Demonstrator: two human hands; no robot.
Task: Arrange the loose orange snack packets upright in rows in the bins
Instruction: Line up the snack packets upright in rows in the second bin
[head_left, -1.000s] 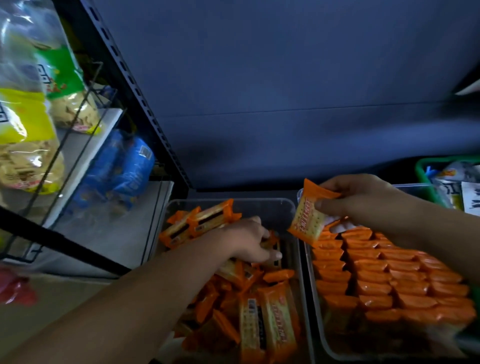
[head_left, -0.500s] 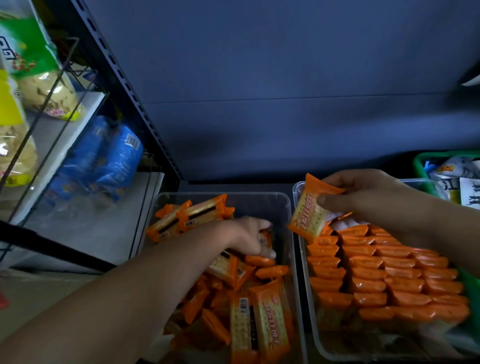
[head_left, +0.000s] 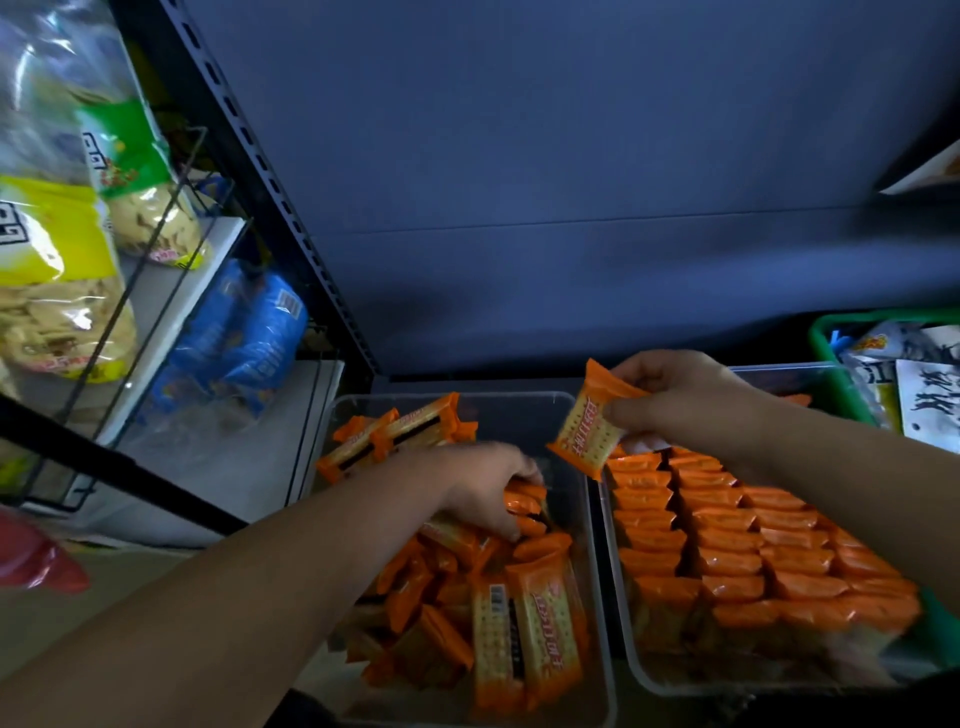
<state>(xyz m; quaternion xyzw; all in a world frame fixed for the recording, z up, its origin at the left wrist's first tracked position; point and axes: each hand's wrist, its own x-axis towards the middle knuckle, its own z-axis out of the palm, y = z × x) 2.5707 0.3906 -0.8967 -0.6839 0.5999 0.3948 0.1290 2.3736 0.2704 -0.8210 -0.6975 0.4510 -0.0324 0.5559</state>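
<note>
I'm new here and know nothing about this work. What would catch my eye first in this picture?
The orange packets stand out: neat upright rows fill the clear right bin, while a jumbled heap lies in the left bin. The right hand pinches one packet above where the bins meet, and the left hand grips packets in the heap.

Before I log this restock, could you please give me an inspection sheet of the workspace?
Surface: shelf mostly hidden beneath bins.
Job's things: left bin holds loose packets in a jumble; right bin holds upright rows.
Clutter: nothing seen.
Hands: left hand grips loose packets; right hand pinches single packet above the bins.
Cables: nothing seen.
Surroundings: green basket right; blue bags, yellow bags on left rack.
</note>
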